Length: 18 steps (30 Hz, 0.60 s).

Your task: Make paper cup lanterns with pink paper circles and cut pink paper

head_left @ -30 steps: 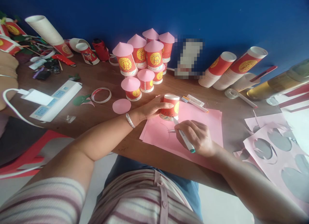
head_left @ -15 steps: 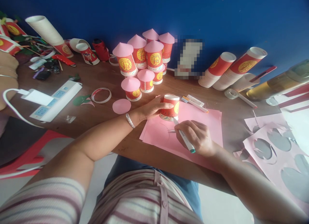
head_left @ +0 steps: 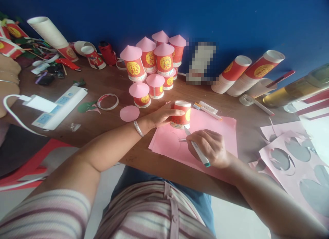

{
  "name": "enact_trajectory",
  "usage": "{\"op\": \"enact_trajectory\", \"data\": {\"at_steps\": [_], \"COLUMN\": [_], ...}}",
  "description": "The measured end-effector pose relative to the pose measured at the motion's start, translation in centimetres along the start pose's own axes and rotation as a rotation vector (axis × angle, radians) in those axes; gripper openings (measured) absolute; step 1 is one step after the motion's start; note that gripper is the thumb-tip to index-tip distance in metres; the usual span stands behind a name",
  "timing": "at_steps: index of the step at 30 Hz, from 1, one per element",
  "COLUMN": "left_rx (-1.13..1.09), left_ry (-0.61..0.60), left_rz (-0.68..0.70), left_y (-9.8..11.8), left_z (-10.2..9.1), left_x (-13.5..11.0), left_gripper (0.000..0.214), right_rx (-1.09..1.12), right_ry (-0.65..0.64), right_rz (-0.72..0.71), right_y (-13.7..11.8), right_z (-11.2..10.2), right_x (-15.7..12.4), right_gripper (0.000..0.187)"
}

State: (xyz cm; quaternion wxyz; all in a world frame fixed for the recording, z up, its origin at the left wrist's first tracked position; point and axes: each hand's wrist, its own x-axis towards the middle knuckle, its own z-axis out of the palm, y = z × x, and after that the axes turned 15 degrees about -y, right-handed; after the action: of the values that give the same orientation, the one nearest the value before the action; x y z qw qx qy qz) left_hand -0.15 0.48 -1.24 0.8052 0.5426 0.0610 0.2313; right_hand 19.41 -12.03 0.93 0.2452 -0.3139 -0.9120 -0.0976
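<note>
My left hand (head_left: 164, 117) is wrapped round a red paper cup (head_left: 179, 112) with a yellow emblem, standing on pink paper sheets (head_left: 218, 129). Between the fingers of my right hand (head_left: 208, 147) is a white marker pen (head_left: 198, 151) with a green end. Its tip is at the white band along the cup's lower edge, where coloured marks show; whether it touches I cannot tell. Under the right hand a thin metallic thing sticks out, its kind unclear. Beside my left wrist lies a pink paper disc (head_left: 129, 113).
Several red cups with pink cone roofs (head_left: 163, 59) stand at the back. Stacked paper cups (head_left: 257, 74) lean at the right, near a tape roll (head_left: 246, 99) and cut pink scraps (head_left: 285, 156). A power strip (head_left: 60, 107) lies at left, by another person's arm (head_left: 9, 84).
The marker's green end has swung slightly down and to the right, with my right hand shifting a little. My left hand and the cup stay in place.
</note>
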Motion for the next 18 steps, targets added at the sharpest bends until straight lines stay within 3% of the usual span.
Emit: {"op": "enact_trajectory", "data": {"at_steps": [18], "left_rx": [-0.048], "left_ry": [0.029], "left_rz": [-0.007], "left_y": [0.29], "left_z": [0.25], "left_x": [-0.08], "left_gripper": [0.029], "right_rx": [0.000], "right_ry": [-0.002], "right_rz": [-0.096], "right_y": [-0.18], "right_z": [0.30], "right_x": [0.24], "right_gripper": [0.015]}}
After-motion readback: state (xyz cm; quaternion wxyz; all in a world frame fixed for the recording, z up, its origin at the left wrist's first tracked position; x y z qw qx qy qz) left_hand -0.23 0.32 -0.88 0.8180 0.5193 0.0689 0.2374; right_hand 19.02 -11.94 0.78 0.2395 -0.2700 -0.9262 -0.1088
